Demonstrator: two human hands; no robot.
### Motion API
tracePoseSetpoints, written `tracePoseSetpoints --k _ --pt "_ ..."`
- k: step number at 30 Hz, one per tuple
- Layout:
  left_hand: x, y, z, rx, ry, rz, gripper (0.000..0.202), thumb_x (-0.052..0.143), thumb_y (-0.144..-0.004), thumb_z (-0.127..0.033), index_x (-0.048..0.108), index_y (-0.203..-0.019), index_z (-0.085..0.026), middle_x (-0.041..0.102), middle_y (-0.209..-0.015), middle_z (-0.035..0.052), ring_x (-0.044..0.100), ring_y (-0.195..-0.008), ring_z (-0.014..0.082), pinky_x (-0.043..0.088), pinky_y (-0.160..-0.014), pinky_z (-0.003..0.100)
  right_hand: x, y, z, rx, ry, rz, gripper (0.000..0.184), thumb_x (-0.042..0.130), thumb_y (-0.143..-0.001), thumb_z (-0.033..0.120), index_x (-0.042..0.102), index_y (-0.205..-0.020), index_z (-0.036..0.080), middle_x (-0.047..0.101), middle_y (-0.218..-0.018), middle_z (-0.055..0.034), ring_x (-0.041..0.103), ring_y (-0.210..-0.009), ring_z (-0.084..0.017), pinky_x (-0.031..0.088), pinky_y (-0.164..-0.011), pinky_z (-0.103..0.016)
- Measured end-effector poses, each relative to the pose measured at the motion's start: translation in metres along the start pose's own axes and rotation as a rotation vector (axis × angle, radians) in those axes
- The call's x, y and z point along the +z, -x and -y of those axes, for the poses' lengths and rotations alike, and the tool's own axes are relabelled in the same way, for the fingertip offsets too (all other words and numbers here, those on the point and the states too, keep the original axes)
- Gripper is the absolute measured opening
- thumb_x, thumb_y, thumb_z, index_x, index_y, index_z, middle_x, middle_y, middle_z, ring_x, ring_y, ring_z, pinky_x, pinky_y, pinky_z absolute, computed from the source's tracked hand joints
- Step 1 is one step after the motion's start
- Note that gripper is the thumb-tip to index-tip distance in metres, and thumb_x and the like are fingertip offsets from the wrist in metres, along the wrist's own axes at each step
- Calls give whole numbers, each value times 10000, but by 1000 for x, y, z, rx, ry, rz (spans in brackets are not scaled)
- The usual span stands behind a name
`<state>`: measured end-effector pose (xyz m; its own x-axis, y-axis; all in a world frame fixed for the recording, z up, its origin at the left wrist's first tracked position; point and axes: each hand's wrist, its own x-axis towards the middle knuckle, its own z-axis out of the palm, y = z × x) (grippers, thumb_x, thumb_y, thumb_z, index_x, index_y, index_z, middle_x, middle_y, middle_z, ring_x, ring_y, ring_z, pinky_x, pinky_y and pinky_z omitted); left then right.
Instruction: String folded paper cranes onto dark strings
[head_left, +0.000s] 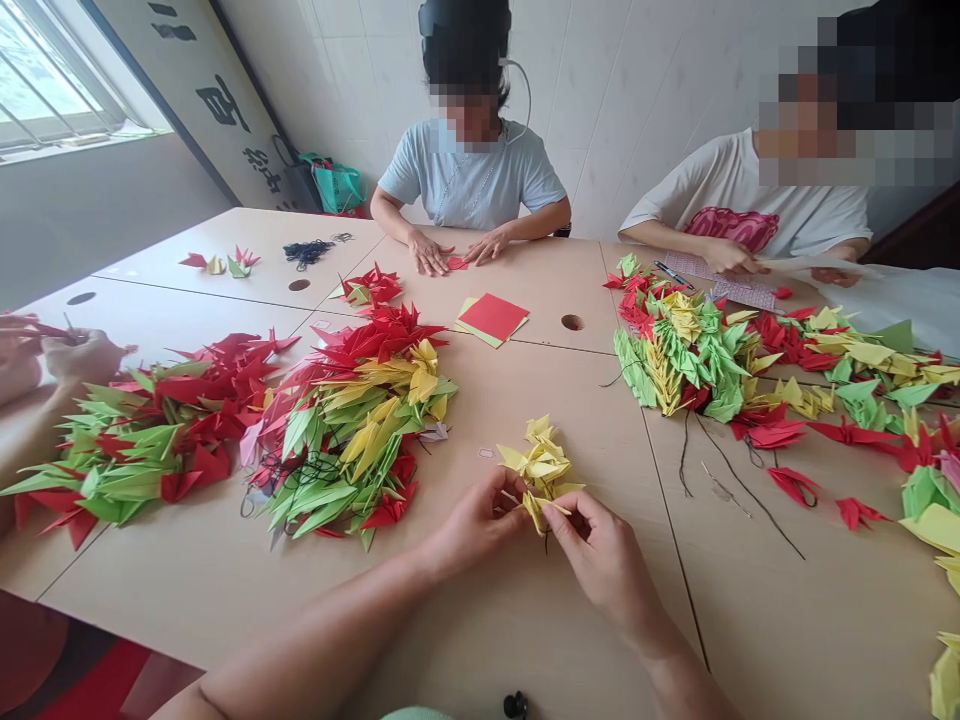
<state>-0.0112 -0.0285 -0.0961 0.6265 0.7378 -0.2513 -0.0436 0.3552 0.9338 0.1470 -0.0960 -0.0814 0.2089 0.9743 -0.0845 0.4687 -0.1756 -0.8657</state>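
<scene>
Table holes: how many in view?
3: one hole at far left, one just this side of the dark thread, one right of the red sheet. Paper piles may hide others.

Pale tiled wall (600, 130), barred window (45, 75) at left (daylight-bright), seamed tan table (465, 630)

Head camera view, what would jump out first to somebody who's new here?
The eye would likely fall first on bright folded paper: a red and green heap at left, a red, green and yellow heap beside it, and another mixed heap at right. Next comes the yellow paper cluster at near middle, held by the left hand and right hand. Beyond it, a red paper square stands out on the table.
</scene>
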Motion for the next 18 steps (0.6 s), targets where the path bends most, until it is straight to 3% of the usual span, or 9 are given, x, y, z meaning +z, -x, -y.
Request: tracePoseSetpoints --k 6,18 --pt "0 1 -5 -10 11 46 427 682 -793 -522 534 -987 -172 606 -755 10 567 -693 140 436 -672 285 -5 -3 0 45 -92 103 337 512 -886 478 594 -723 195 524 -602 22 450 -540 -132 382 -505 -234" --pt "-2 4 -9 -28 67 134 391 749 -749 -475 554 -871 -159 614 -708 2 526 -621 103 421 -621 245 -9 -8 2 110 -278 241 415 622 -785 573 626 -652 179 538 -565 21 488 -537 -130 426 -530 -244"
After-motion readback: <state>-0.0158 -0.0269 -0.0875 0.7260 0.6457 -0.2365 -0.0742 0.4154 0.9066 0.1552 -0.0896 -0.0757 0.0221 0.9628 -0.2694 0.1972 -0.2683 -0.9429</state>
